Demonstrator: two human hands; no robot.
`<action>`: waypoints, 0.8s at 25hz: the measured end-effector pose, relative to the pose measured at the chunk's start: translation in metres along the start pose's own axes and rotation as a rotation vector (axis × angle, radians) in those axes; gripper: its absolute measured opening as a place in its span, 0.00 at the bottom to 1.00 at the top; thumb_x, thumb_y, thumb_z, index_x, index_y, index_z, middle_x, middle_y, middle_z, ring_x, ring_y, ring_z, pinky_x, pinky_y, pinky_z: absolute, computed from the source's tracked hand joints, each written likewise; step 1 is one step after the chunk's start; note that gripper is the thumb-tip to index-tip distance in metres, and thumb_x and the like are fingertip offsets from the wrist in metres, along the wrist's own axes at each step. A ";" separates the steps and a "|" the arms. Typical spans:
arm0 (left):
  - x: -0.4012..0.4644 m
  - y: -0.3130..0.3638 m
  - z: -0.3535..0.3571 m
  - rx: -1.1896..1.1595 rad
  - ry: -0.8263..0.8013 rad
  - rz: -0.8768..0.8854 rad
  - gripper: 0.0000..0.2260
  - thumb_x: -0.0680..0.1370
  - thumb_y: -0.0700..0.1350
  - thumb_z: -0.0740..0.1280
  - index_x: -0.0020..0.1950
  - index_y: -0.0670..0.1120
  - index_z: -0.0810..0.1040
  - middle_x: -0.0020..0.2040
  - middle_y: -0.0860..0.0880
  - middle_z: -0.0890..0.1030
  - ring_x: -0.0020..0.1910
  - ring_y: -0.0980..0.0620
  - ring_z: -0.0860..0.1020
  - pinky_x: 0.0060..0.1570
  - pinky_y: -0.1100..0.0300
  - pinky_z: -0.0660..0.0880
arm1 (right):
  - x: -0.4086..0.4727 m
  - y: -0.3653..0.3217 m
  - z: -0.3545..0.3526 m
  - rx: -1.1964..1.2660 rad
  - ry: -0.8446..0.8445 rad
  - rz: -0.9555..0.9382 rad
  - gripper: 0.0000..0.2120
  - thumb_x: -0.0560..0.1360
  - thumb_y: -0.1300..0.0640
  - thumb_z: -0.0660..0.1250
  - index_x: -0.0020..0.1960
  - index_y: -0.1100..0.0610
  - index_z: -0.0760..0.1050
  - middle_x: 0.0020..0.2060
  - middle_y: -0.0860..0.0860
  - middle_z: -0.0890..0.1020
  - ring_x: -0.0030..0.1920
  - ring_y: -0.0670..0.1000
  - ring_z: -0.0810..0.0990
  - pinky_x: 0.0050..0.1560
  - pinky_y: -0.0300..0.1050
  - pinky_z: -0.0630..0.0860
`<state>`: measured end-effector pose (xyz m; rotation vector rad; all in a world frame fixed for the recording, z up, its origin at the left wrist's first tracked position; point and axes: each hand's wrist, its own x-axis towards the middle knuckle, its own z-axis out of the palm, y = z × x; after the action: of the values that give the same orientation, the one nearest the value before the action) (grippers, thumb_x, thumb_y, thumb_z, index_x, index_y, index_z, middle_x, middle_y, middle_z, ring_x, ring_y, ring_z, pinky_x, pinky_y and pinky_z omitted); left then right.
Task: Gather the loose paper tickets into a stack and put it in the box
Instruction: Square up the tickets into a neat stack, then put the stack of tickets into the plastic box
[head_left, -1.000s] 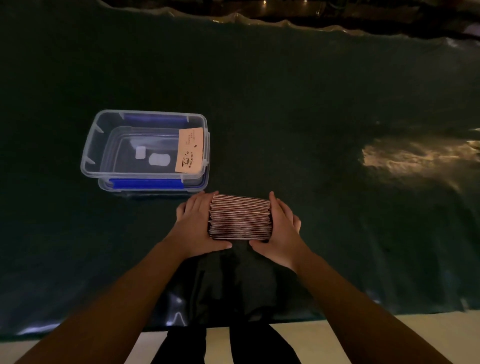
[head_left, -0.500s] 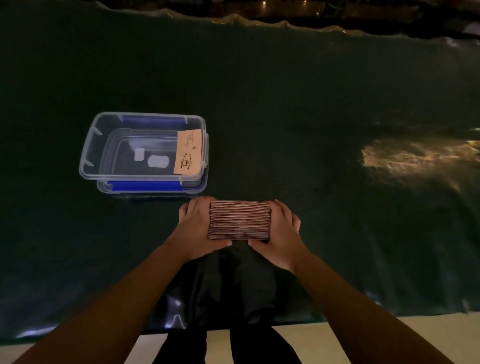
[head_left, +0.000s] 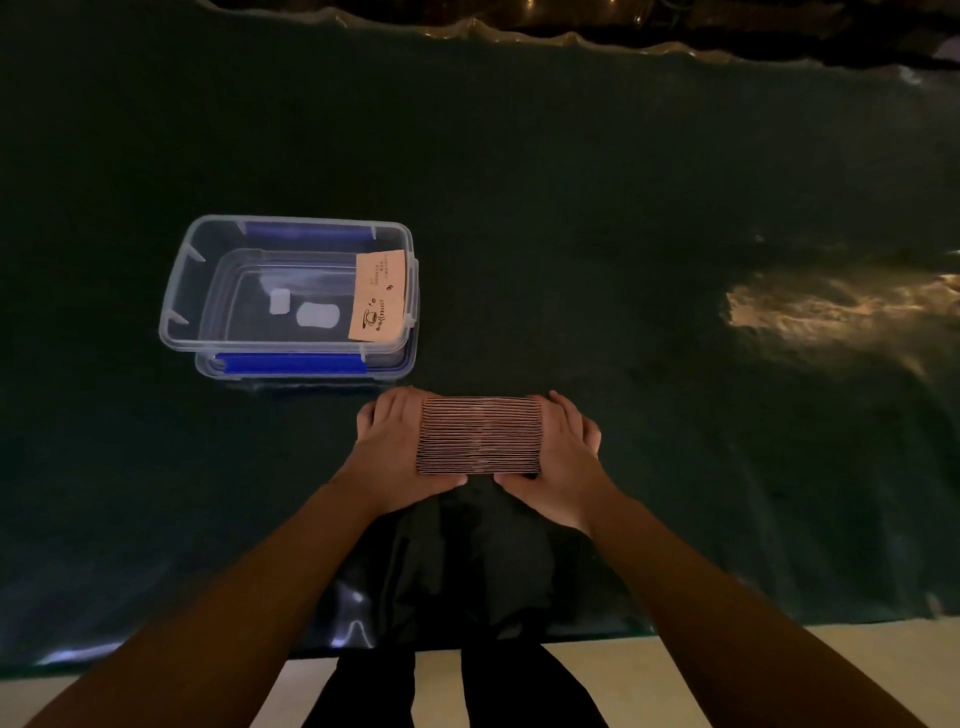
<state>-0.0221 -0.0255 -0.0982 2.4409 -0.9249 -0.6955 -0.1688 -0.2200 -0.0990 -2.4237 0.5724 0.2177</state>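
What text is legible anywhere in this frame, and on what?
"COFFEE": printed beside a coffee-cup drawing on the single paper ticket leaning against the right inner wall of the clear plastic box.
Small lines higher on that ticket: too small to read.
Ticket stack held between left hand and right hand: only edges show, no text visible.

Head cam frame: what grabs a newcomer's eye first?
The stack of tickets, pressed between the left hand and right hand at centre, edges showing as fine lines. Next, the clear box with blue clips, up and to the left, with one ticket leaning against its right wall. A bright glare patch lies on the dark table cover at right.
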 end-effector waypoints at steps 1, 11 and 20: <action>-0.001 0.001 0.001 -0.019 0.006 -0.009 0.51 0.64 0.64 0.81 0.79 0.54 0.58 0.77 0.49 0.64 0.78 0.47 0.58 0.79 0.43 0.51 | 0.000 -0.001 0.000 0.017 0.006 0.013 0.48 0.71 0.41 0.76 0.84 0.52 0.57 0.80 0.49 0.66 0.85 0.52 0.50 0.84 0.60 0.42; 0.003 -0.002 -0.002 0.018 -0.024 0.024 0.57 0.65 0.66 0.79 0.83 0.57 0.46 0.80 0.49 0.61 0.79 0.47 0.57 0.78 0.39 0.50 | 0.001 -0.008 -0.011 -0.083 -0.019 -0.050 0.56 0.72 0.40 0.75 0.87 0.47 0.43 0.80 0.50 0.66 0.82 0.54 0.58 0.82 0.62 0.49; 0.003 -0.004 0.008 -0.077 -0.039 -0.092 0.48 0.64 0.61 0.82 0.79 0.54 0.63 0.77 0.50 0.65 0.78 0.48 0.58 0.79 0.44 0.55 | 0.001 -0.007 -0.009 0.005 -0.058 -0.057 0.47 0.72 0.44 0.77 0.83 0.47 0.55 0.78 0.48 0.67 0.77 0.52 0.62 0.79 0.61 0.58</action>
<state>-0.0230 -0.0262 -0.1072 2.4219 -0.7890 -0.7981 -0.1647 -0.2209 -0.0878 -2.4173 0.4763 0.2612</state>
